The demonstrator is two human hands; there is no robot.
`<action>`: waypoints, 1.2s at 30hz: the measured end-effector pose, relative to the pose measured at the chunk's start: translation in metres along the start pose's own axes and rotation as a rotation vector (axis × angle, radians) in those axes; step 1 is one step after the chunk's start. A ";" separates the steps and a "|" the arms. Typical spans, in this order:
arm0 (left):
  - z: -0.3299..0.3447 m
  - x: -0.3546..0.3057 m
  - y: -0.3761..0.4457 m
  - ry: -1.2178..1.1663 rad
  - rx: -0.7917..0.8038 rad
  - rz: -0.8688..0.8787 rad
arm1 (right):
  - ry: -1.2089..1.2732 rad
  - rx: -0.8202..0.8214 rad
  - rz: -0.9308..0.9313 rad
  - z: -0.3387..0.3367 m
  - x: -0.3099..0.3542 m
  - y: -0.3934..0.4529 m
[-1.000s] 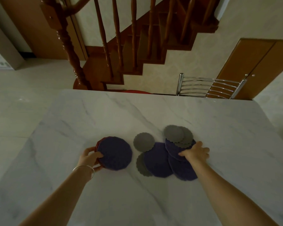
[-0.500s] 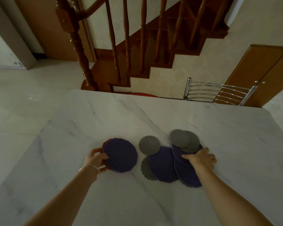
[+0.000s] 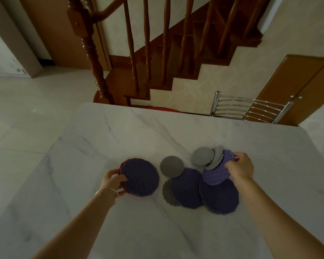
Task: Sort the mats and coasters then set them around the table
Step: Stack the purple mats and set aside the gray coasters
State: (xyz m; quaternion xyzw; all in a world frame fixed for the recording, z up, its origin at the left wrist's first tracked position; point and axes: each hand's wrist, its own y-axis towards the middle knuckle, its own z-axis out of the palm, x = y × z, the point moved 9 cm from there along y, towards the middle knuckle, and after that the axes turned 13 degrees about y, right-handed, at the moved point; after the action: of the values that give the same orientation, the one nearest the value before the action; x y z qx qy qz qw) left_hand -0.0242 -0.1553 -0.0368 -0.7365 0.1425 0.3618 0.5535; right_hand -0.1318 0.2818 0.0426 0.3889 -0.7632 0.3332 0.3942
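A small stack of round purple mats (image 3: 140, 177) lies on the white marble table (image 3: 157, 230), and my left hand (image 3: 113, 181) grips its left edge. To the right, two more purple mats (image 3: 187, 187) (image 3: 220, 198) lie flat and overlap. My right hand (image 3: 240, 168) pinches the far edge of another purple mat (image 3: 216, 173) and tilts it up, with several grey coasters (image 3: 203, 156) sliding on top of it. One grey scalloped coaster (image 3: 171, 166) lies alone in the middle, and another grey coaster (image 3: 168, 193) peeks out from under the flat mats.
A metal-backed chair (image 3: 249, 109) stands at the table's far edge, with a red seat (image 3: 165, 109) beside it. Behind them are a wooden staircase (image 3: 157, 58) with banisters and a wooden cabinet (image 3: 299, 88) at the right. Tiled floor lies left of the table.
My right hand has moved to the far edge of a purple mat and lifted it, tipping the grey coasters on it. My left hand stays on the left stack.
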 end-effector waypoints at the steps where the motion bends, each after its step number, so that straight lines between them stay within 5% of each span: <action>1: 0.000 -0.001 -0.001 -0.002 0.001 0.002 | 0.006 -0.015 -0.029 -0.007 0.014 -0.005; 6: 0.001 -0.005 -0.004 -0.004 -0.001 0.003 | -0.060 -0.149 -0.320 -0.028 0.094 -0.042; 9: 0.001 -0.006 -0.006 -0.017 0.006 -0.005 | 0.129 -0.003 -0.314 -0.001 0.116 -0.060; 15: -0.002 -0.002 -0.006 -0.034 0.022 0.000 | 0.693 0.494 0.409 0.136 0.064 -0.114; 22: -0.002 -0.001 -0.008 -0.081 0.072 -0.021 | 0.762 0.595 0.686 0.217 -0.003 -0.156; 31: 0.000 0.002 -0.006 -0.066 0.084 0.033 | 0.406 0.536 0.346 0.213 -0.006 -0.140; 36: 0.000 0.007 -0.002 -0.043 0.049 0.023 | -0.201 0.505 -0.145 0.188 0.004 -0.130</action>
State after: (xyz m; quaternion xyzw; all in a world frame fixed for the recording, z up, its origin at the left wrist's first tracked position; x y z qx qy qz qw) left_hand -0.0175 -0.1535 -0.0400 -0.7130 0.1480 0.3802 0.5702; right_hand -0.0868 0.0653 -0.0156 0.5594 -0.6615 0.4435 0.2296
